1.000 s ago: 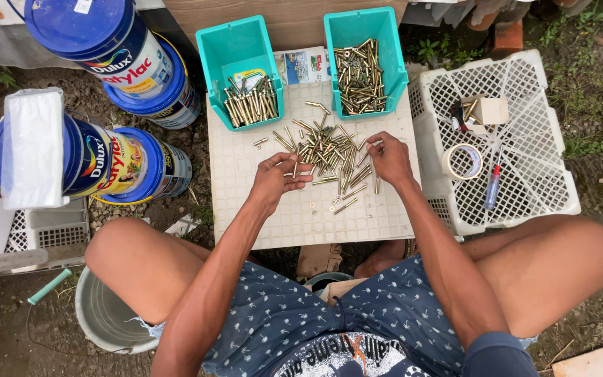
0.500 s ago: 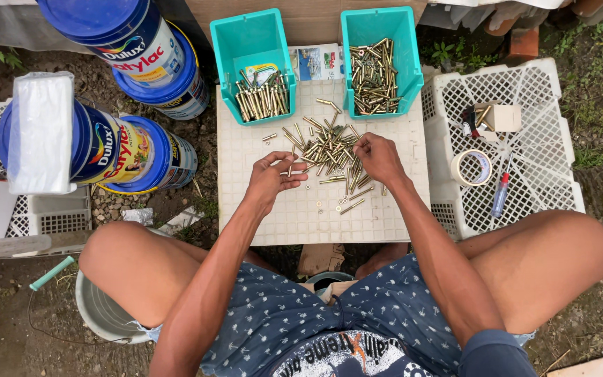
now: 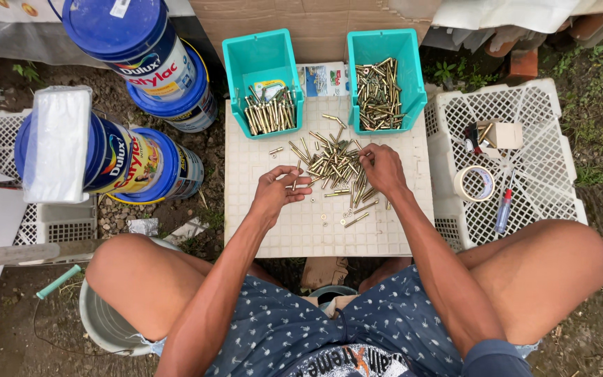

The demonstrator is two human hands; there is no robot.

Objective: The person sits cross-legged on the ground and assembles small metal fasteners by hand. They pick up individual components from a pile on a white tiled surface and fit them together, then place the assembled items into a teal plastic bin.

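Bolts (image 3: 335, 164), brass-coloured and heaped loosely, lie on the white counter (image 3: 385, 237) in front of us, and both our hands work at that heap. Our left hand (image 3: 278, 193) is curled with thumb and fingertips pinched together on one small bolt (image 3: 300, 184), its grip clenched around that piece just to the left of the heap. Our right hand (image 3: 383, 169) rests palm down on the right edge of the heap, fingers bent over several bolts; whether its grip has actually closed on any of them we cannot tell, since the palm hides the fingertips. A few loose bolts and small washers (image 3: 324, 218) lie scattered just below both grips, apart from the main heap.

Beyond the left grip stands a teal bin (image 3: 263, 59) with a small bundle of bolts lying at its near end. Beyond the right grip stands a second teal bin (image 3: 385, 49) holding a larger, more tangled lot. Off to the right of the right grip a white crate (image 3: 532, 195) carries a roll of tape (image 3: 474, 183), a small box (image 3: 504, 134) and a pen (image 3: 502, 209). Well to the left of the left grip lie blue paint cans (image 3: 134, 157) on the ground.
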